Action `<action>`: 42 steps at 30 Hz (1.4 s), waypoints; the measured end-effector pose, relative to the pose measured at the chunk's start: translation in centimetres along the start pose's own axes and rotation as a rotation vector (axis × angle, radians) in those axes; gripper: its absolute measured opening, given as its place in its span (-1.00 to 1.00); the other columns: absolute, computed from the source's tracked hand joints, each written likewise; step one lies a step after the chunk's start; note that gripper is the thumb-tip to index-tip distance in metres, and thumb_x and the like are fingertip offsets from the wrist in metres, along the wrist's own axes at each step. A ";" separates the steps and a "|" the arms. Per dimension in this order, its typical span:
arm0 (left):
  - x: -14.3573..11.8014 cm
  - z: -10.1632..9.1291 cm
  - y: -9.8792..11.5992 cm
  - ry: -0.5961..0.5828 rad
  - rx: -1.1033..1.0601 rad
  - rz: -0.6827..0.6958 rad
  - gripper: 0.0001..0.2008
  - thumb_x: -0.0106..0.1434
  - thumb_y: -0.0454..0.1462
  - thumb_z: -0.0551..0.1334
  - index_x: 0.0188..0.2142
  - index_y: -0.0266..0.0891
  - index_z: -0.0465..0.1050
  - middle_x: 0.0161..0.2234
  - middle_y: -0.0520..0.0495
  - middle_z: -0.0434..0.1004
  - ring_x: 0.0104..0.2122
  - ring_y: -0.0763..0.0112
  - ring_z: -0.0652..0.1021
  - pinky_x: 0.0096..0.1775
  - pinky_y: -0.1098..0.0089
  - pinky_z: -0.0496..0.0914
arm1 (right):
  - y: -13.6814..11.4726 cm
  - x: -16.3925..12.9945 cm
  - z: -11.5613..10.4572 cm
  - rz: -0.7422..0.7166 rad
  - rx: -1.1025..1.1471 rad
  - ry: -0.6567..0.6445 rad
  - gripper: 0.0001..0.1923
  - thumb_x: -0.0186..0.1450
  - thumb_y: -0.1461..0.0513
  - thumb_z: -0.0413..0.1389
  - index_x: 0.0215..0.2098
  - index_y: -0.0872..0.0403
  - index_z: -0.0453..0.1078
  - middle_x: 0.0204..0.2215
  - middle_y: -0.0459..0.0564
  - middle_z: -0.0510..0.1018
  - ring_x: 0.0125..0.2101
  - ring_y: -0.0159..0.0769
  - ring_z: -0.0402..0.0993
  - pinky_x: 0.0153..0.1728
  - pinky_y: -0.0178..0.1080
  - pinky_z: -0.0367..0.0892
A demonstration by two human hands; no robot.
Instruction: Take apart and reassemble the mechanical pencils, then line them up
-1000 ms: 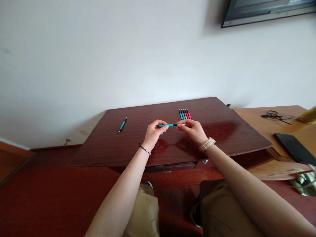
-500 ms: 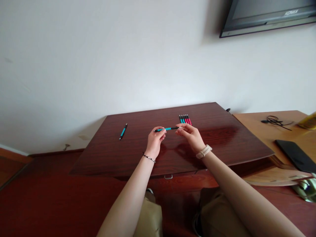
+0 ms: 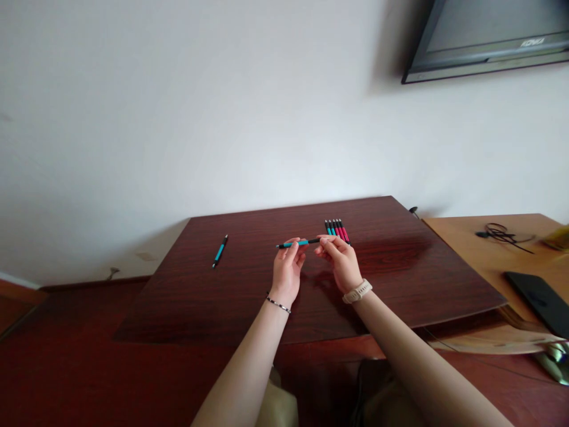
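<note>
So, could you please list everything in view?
Table: one, maroon, centre
Held pen: one, teal and black, above table
Lone pen: one, teal and black, table's left
Row pens: several, teal or pink, table's far side
Side table: one, tan, right
Flat slab: one, black, side table
Cable: one, black, side table
Unclear item: one, yellow, right edge
Bundle: one, green, lower right
Television: one, dark, upper right
Wall: one, white, behind
Floor: one, reddish, below
Trousers: one pair, khaki, bottom
Bracelet: one, black-white, left wrist
Watch: one, cream, right wrist
Left grip: one, holding pen
Right grip: one, holding pen
</note>
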State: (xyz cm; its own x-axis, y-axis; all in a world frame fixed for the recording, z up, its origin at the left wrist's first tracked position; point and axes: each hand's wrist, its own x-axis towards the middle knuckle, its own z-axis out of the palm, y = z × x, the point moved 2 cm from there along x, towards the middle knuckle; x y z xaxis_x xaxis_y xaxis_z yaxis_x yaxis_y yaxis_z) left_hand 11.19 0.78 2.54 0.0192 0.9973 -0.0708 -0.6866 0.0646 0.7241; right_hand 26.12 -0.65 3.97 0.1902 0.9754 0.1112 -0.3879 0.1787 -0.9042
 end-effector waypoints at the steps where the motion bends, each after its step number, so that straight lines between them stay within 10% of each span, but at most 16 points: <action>1: 0.2 0.1 -0.1 0.000 0.002 -0.002 -0.61 0.15 -0.14 0.62 -0.10 -0.15 0.62 -0.04 -0.07 0.72 -0.06 0.34 0.68 -0.10 0.40 0.39 | 0.2 0.3 0.1 -0.007 -0.006 0.028 -0.65 0.28 -0.05 0.43 -0.20 0.02 0.60 -0.41 -0.06 0.64 -0.38 -0.29 0.51 -0.22 -0.20 0.42; 7: 0.8 0.6 -0.4 -0.018 0.020 -0.007 -0.63 0.18 -0.14 0.60 -0.09 -0.16 0.61 -0.05 -0.10 0.73 -0.07 0.31 0.69 -0.10 0.39 0.41 | 1.2 1.3 0.4 -0.004 0.031 0.107 -0.66 0.31 -0.07 0.40 -0.22 -0.01 0.56 -0.43 -0.11 0.58 -0.38 -0.33 0.48 -0.27 -0.25 0.40; 14: 1.5 -0.1 -0.4 -0.020 0.019 0.000 -0.61 0.17 -0.13 0.61 -0.10 -0.17 0.59 -0.04 -0.08 0.73 -0.06 0.31 0.70 -0.06 0.36 0.42 | 1.8 0.4 1.1 -0.002 0.206 0.055 -0.45 0.29 0.06 0.41 0.23 -0.14 0.51 0.31 0.01 0.54 0.27 -0.09 0.49 0.27 -0.01 0.43; 35: 0.6 -0.5 -0.4 0.014 0.004 0.055 -0.62 0.17 -0.16 0.61 -0.10 -0.17 0.57 -0.03 -0.10 0.72 -0.03 0.31 0.69 -0.06 0.39 0.41 | 0.2 -0.8 2.5 0.081 0.490 -0.032 -0.61 0.38 -0.10 0.18 0.06 -0.12 0.47 0.27 0.05 0.58 0.36 -0.03 0.41 0.33 0.25 0.36; 42: -0.1 0.1 -0.3 -0.010 -0.006 0.065 -0.64 0.17 -0.19 0.60 -0.11 -0.17 0.58 -0.04 -0.10 0.73 -0.05 0.31 0.69 -0.07 0.39 0.41 | 1.0 -0.9 2.3 0.050 0.434 0.053 -0.54 0.25 0.15 0.39 0.10 -0.09 0.47 0.23 0.03 0.62 0.28 -0.15 0.51 0.24 -0.03 0.51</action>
State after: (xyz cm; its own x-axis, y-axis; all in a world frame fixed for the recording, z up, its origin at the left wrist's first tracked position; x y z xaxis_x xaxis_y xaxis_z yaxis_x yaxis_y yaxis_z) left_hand 11.42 0.64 2.39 -0.0186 0.9997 -0.0169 -0.6911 -0.0006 0.7227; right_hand 23.52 -1.06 3.92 0.2032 0.9783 0.0397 -0.7385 0.1798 -0.6498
